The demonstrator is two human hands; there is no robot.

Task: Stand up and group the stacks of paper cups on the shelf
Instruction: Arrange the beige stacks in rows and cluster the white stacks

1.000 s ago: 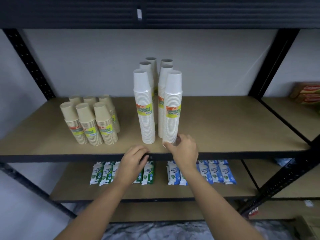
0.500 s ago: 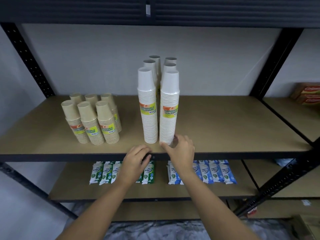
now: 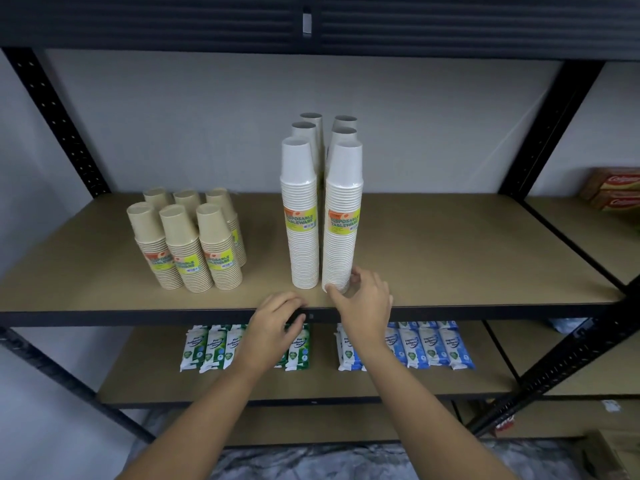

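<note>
Several tall white cup stacks stand upright in two rows at mid-shelf. The front right white stack (image 3: 342,220) has my right hand (image 3: 363,299) at its base, thumb and fingers touching both sides. The front left white stack (image 3: 300,216) stands close beside it. Left of them, several short beige cup stacks (image 3: 188,244) stand upright in a tight group. My left hand (image 3: 277,323) rests with curled fingers on the shelf's black front edge (image 3: 138,317), holding nothing.
The brown shelf board (image 3: 450,258) stretches right of the white stacks. Green wipe packs (image 3: 207,348) and blue wipe packs (image 3: 429,346) lie on the lower shelf. Red boxes (image 3: 616,188) sit on the neighbouring shelf at far right. Black uprights frame both sides.
The front right white stack went from leaning to upright and shifted left, closer to the front left stack. My right hand stayed at its base; my left hand kept still on the edge.
</note>
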